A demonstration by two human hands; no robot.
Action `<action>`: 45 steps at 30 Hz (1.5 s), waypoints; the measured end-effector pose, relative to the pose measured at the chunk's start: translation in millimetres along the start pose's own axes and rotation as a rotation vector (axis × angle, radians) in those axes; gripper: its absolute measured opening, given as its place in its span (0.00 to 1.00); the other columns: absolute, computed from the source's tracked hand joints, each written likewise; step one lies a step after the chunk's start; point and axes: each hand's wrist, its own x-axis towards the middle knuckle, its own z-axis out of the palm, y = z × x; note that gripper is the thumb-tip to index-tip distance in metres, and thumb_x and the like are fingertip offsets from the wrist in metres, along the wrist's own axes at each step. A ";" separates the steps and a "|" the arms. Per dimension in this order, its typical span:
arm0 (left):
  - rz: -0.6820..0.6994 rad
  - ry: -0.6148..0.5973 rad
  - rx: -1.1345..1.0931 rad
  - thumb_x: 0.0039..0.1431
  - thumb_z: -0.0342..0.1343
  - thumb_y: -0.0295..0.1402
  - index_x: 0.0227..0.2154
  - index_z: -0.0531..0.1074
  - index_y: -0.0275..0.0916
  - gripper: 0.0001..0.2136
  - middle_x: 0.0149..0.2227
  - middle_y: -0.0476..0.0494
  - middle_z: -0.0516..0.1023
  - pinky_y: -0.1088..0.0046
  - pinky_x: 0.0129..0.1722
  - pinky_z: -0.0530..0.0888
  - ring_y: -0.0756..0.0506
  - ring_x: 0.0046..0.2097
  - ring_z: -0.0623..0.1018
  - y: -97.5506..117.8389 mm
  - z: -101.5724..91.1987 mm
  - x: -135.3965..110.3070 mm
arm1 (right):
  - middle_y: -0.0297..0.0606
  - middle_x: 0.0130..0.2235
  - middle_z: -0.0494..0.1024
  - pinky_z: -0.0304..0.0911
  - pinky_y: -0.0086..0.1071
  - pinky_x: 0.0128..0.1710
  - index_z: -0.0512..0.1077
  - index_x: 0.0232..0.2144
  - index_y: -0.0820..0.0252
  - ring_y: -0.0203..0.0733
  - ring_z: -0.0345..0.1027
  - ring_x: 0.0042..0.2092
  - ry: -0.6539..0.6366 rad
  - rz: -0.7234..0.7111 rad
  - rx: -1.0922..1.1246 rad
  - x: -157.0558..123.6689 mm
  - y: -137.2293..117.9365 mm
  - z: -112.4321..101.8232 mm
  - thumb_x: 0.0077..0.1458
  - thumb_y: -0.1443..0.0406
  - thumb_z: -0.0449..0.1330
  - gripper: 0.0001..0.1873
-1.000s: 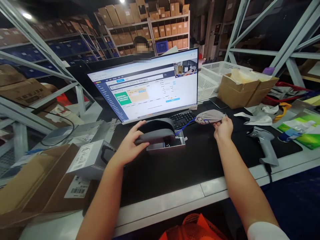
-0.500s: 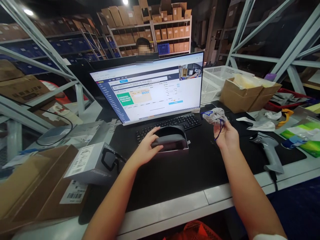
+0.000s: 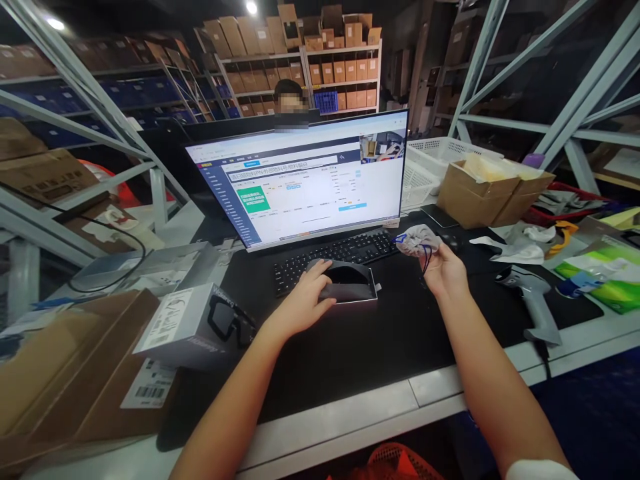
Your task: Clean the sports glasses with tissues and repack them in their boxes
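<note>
My left hand point(image 3: 305, 300) rests at the left side of a shallow black tray point(image 3: 350, 293) with a curved hollow, its thumb and fingers at the tray's edge. A small pale tab sticks out at the tray's right side. My right hand point(image 3: 447, 270) pinches a bunched grey drawstring pouch point(image 3: 419, 240) with dark blue cords hanging from it. The pouch is held above the right end of a black keyboard point(image 3: 345, 248). Whether anything is inside the pouch I cannot tell.
Behind the keyboard stands a lit monitor point(image 3: 305, 180). To the left are a grey-white printed box point(image 3: 187, 327) and an open cardboard box point(image 3: 85, 373). A barcode scanner point(image 3: 533, 303), a cardboard box point(image 3: 477, 200) and white baskets point(image 3: 420, 177) lie rightward. A person point(image 3: 290, 100) is behind the monitor.
The pouch and my right hand have shifted slightly left and down. My left hand has moved a little right on the black tray, whose raised rear curve now looks lower.
</note>
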 end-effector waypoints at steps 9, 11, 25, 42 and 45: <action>0.048 0.241 -0.078 0.64 0.55 0.34 0.40 0.68 0.39 0.06 0.70 0.31 0.56 0.50 0.69 0.60 0.37 0.72 0.56 0.2 12.6 -0.1 | 0.32 0.33 0.83 0.75 0.24 0.35 0.73 0.32 0.58 0.32 0.79 0.35 -0.120 0.072 -0.075 -27.5 18.5 10.2 0.60 0.71 0.59 0.06; 0.057 0.218 -0.018 0.63 0.56 0.33 0.44 0.69 0.38 0.08 0.70 0.32 0.57 0.48 0.69 0.59 0.36 0.72 0.54 3.2 14.6 0.5 | 0.32 0.33 0.83 0.75 0.24 0.34 0.73 0.32 0.58 0.32 0.79 0.35 -0.130 0.079 -0.085 -30.9 21.0 10.6 0.60 0.71 0.59 0.05; 0.502 0.687 0.079 0.59 0.62 0.32 0.54 0.70 0.43 0.20 0.49 0.37 0.79 0.58 0.50 0.77 0.41 0.50 0.78 58.6 -3.7 -20.6 | 0.35 0.35 0.82 0.74 0.27 0.31 0.75 0.32 0.60 0.36 0.77 0.33 -0.299 0.246 -0.256 -94.6 33.3 31.7 0.51 0.64 0.70 0.08; 0.190 0.534 -0.323 0.56 0.66 0.39 0.35 0.77 0.40 0.09 0.35 0.45 0.82 0.71 0.39 0.78 0.46 0.38 0.81 71.0 -56.4 -53.2 | 0.44 0.55 0.72 0.66 0.43 0.53 0.69 0.54 0.50 0.50 0.68 0.55 -1.088 -0.623 -1.256 -178.5 7.9 77.6 0.58 0.65 0.63 0.21; 0.091 0.453 -0.390 0.54 0.67 0.40 0.34 0.76 0.40 0.10 0.35 0.47 0.81 0.70 0.38 0.76 0.46 0.36 0.79 67.1 -49.1 -46.2 | 0.42 0.51 0.75 0.68 0.41 0.50 0.71 0.50 0.50 0.47 0.71 0.50 -1.193 -0.552 -1.367 -179.3 12.3 94.2 0.60 0.67 0.60 0.16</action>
